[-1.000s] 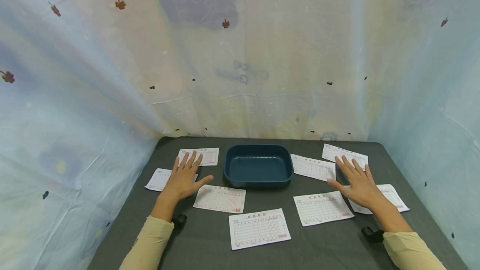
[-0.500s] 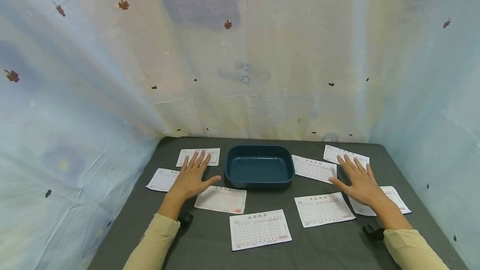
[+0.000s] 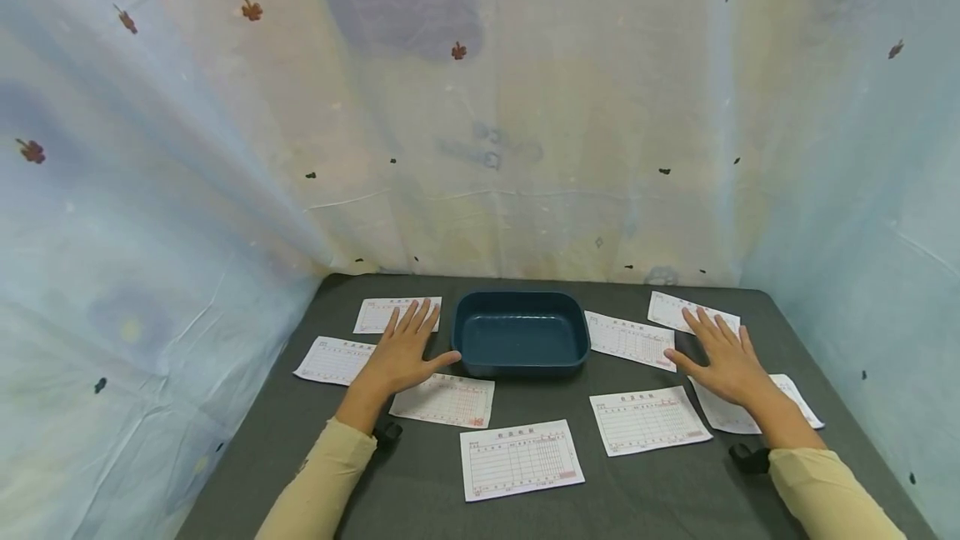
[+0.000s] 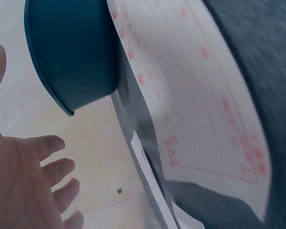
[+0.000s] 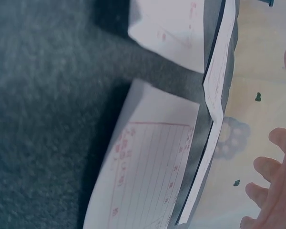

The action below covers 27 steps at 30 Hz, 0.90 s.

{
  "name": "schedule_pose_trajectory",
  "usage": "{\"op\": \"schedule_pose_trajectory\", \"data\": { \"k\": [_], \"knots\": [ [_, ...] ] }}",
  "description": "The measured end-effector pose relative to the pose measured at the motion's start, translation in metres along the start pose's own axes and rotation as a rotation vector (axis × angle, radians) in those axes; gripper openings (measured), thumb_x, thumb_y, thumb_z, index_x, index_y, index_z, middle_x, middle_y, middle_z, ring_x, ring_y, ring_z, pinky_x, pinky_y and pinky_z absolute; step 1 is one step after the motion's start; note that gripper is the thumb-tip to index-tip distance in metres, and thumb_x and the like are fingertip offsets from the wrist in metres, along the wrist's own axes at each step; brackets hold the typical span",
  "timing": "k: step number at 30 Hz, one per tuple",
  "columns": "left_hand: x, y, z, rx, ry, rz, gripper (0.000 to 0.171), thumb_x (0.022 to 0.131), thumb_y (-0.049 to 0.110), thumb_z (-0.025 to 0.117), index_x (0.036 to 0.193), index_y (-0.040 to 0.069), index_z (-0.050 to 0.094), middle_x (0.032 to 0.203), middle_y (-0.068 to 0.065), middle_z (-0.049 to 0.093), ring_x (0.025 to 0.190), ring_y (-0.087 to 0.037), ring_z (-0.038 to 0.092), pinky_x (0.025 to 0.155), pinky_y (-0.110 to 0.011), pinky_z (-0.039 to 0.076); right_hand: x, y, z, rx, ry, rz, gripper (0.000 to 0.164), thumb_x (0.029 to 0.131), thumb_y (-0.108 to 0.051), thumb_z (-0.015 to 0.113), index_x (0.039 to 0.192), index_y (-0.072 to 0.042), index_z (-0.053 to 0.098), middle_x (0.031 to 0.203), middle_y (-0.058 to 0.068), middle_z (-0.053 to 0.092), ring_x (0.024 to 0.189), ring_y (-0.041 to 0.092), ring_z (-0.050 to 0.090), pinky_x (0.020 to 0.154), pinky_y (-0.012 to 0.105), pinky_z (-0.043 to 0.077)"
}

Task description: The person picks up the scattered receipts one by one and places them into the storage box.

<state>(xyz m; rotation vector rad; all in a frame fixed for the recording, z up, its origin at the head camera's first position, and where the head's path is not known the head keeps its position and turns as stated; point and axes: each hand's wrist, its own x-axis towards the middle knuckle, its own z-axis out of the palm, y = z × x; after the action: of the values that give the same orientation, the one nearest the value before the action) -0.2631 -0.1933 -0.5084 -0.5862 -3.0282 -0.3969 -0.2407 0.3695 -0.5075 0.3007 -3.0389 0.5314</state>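
Note:
My left hand (image 3: 401,357), fingers spread and straight, is held above the left side of the table, just left of a dark teal rectangular tray (image 3: 521,369). Printed receipt slips lie beneath it: one with red print (image 3: 457,401), one at the far left (image 3: 333,359), one at the back (image 3: 372,317). In the left wrist view the palm (image 4: 19,176) shows nothing held. My right hand (image 3: 723,365) hovers with spread fingers over the right side, partly hiding a slip (image 3: 795,397) and near another at the back (image 3: 686,307). In the right wrist view its fingers (image 5: 267,168) are apart from the slips.
More receipt slips lie at front centre (image 3: 521,461), right of centre (image 3: 648,421) and beside the tray's right side (image 3: 628,338). The dark grey table (image 3: 405,490) is enclosed by a pale patterned curtain (image 3: 525,215) at the back and both sides.
My left hand has drifted right, closer to the tray, uncovering more of the far-left slip. The right hand has barely moved. The slips and tray stay where they lie.

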Motion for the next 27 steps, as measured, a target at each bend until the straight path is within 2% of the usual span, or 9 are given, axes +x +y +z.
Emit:
{"op": "schedule_pose_trajectory", "data": {
  "k": [5, 13, 20, 27],
  "knots": [
    [0.005, 0.008, 0.000, -0.013, -0.031, 0.016, 0.107, 0.100, 0.078, 0.051, 0.173, 0.012, 0.011, 0.180, -0.011, 0.005, 0.167, -0.035, 0.007, 0.133, -0.057, 0.000, 0.004, 0.005, -0.001, 0.003, -0.024, 0.015, 0.098, 0.105, -0.064, 0.055, 0.172, -0.006, 0.014, 0.173, 0.035, 0.013, 0.157, 0.062, 0.010, 0.123, 0.075, -0.013],
    [0.012, 0.018, 0.001, 0.009, -0.045, 0.037, 0.109, 0.099, 0.079, 0.050, 0.173, 0.008, 0.015, 0.180, -0.014, 0.009, 0.167, -0.033, 0.008, 0.134, -0.056, 0.003, 0.011, 0.019, 0.000, -0.006, -0.034, 0.026, 0.099, 0.105, -0.065, 0.053, 0.172, -0.002, 0.014, 0.172, 0.037, 0.014, 0.156, 0.062, 0.011, 0.124, 0.077, -0.005],
    [0.014, 0.029, 0.001, 0.000, -0.065, 0.055, 0.109, 0.100, 0.078, 0.050, 0.173, 0.006, 0.014, 0.180, -0.012, 0.004, 0.167, -0.031, 0.007, 0.134, -0.055, 0.003, 0.016, 0.028, 0.000, -0.016, -0.039, 0.041, 0.100, 0.105, -0.065, 0.055, 0.171, -0.002, 0.015, 0.170, 0.039, 0.016, 0.155, 0.064, 0.013, 0.123, 0.079, 0.000],
    [0.019, 0.032, 0.008, 0.003, -0.064, 0.061, 0.110, 0.100, 0.080, 0.049, 0.172, 0.005, 0.014, 0.180, -0.014, 0.007, 0.166, -0.033, 0.011, 0.134, -0.054, 0.007, 0.022, 0.039, -0.001, -0.021, -0.044, 0.058, 0.100, 0.106, -0.065, 0.053, 0.169, 0.003, 0.016, 0.167, 0.043, 0.017, 0.153, 0.067, 0.015, 0.120, 0.081, 0.005]
  ]
}}
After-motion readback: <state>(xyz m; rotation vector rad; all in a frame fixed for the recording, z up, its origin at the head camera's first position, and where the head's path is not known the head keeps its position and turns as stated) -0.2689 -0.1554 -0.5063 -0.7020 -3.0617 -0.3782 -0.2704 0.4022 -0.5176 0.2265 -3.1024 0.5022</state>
